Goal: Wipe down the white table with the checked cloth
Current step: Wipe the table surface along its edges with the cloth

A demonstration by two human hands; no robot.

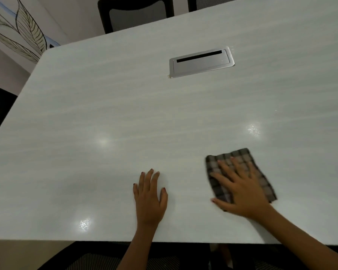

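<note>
Flat rather than clenched, my right grip (240, 190) lies spread-fingered on top of the checked cloth (248, 164), pressing it to the white table (125, 114) without pinching any fold. The cloth sits on the near right part of the table, well short of the metal cable hatch (201, 62) and to the near right of it, close to the table's near edge. Its corners stick out past my fingers on the far side and toward the right; it looks a little blurred, so I judge it is mid-stroke.

My left grip (149, 195) is also splayed and holds nothing. It rests palm-down on the bare surface, on the near side of the hatch and to the left of the cloth, apart from it, and serves as a brace.

To wipe well from here, I would keep the palm weight even so the whole cloth drags flat instead of bunching under my fingertips, and work in overlapping passes out from the near edge toward the hatch. Most of the surface around and beyond the hatch looks unreached from this spot, so I judge the job is far from done. At the hatch I would go around its raised rim rather than catch a corner of cloth in the slot.
</note>
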